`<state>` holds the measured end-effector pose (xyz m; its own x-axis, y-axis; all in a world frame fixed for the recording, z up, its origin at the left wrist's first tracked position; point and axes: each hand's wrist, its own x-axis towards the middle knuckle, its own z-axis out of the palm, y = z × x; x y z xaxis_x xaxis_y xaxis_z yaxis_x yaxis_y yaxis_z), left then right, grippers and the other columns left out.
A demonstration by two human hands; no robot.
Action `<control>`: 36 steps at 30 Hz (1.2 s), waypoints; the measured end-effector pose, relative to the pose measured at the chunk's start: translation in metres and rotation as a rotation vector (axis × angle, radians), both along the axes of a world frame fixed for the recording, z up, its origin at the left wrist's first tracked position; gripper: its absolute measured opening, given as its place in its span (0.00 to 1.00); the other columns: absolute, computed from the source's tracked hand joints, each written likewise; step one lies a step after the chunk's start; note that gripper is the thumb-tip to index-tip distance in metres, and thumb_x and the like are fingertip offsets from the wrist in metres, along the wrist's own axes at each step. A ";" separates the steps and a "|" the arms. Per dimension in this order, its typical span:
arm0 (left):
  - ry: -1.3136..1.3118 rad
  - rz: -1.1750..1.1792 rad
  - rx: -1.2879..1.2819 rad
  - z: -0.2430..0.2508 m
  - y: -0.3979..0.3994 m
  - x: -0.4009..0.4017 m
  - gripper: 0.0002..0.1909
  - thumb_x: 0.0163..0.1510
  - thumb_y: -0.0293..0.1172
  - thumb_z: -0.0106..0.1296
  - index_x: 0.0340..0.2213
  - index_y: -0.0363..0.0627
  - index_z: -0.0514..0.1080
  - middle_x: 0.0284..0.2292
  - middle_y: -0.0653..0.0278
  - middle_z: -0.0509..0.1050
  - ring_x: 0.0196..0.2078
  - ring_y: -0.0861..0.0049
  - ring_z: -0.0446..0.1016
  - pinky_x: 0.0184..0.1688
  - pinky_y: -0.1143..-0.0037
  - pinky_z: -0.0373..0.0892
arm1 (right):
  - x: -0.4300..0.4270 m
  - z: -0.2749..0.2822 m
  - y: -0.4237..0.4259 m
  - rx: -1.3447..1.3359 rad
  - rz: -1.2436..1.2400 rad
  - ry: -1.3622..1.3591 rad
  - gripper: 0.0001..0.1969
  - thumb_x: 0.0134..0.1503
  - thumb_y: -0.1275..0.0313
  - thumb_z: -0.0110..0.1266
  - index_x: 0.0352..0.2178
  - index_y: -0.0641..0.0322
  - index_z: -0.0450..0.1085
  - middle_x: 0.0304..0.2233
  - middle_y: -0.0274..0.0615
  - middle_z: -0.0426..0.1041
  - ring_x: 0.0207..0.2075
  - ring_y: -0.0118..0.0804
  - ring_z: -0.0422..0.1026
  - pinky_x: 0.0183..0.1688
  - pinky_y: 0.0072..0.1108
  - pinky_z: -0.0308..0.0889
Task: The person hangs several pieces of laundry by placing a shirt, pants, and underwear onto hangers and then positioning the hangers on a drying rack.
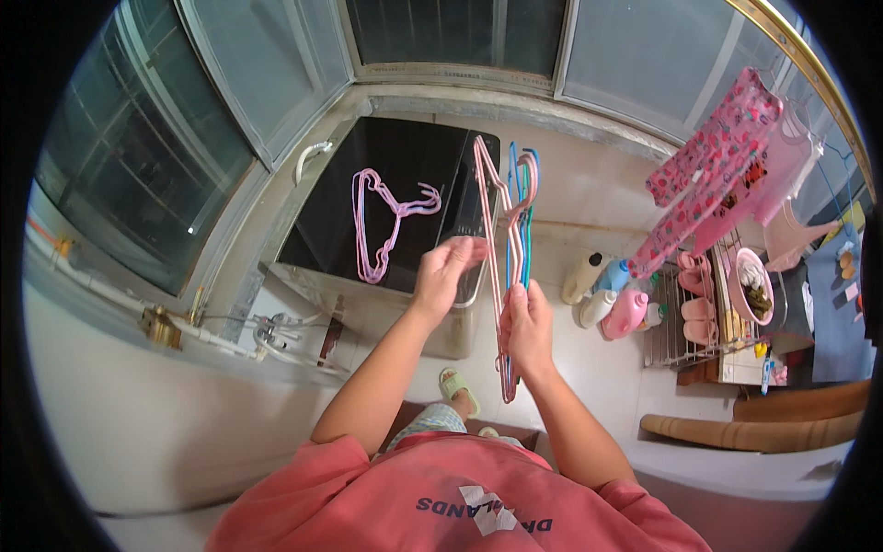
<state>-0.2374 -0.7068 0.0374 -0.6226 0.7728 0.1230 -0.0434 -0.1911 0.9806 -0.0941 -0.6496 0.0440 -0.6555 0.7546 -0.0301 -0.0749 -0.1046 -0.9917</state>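
My right hand [528, 331] grips a bunch of thin clothes hangers [514, 255], pink, blue and green, with their hooks at the upper end. Beside them is my left hand [445, 279], its fingers extended and slightly blurred, with nothing held in it. Its fingertips come close to the nearest pink hanger; whether they touch cannot be told. A second group of pink and lilac hangers [376, 228] lies on the black lid of a washing machine [324, 228], hooks pointing right.
Detergent bottles [624, 310] stand on the floor to the right, near a metal rack [679, 345] with pink slippers [700, 321]. Pink patterned clothes [717, 159] hang at upper right. A pink basin [740, 293] holds cloth. Pipes and a tap [276, 331] are at left.
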 end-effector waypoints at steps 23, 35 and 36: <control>1.015 0.329 -0.989 -0.101 0.070 -0.204 0.09 0.39 0.25 0.55 0.27 0.43 0.69 0.32 0.59 0.68 0.39 0.64 0.65 0.41 0.68 0.59 | -0.266 -0.051 0.207 -0.703 0.639 0.136 0.10 0.60 0.62 0.38 0.27 0.54 0.58 0.11 0.28 0.48 0.09 0.19 0.43 0.08 0.13 0.40; 0.962 0.485 -1.087 -0.092 0.027 -0.213 0.14 0.36 0.22 0.56 0.30 0.44 0.68 0.33 0.62 0.67 0.41 0.64 0.64 0.41 0.66 0.59 | -0.316 -0.115 0.238 -0.749 0.633 0.043 0.11 0.58 0.63 0.43 0.33 0.60 0.59 0.11 0.30 0.52 0.08 0.21 0.48 0.08 0.15 0.44; 0.962 0.488 -1.087 -0.091 0.029 -0.212 0.14 0.36 0.22 0.56 0.30 0.44 0.68 0.33 0.62 0.67 0.41 0.64 0.64 0.41 0.66 0.59 | -0.317 -0.117 0.231 -0.604 0.552 -0.077 0.10 0.58 0.65 0.44 0.34 0.60 0.59 0.12 0.30 0.53 0.08 0.22 0.48 0.08 0.15 0.45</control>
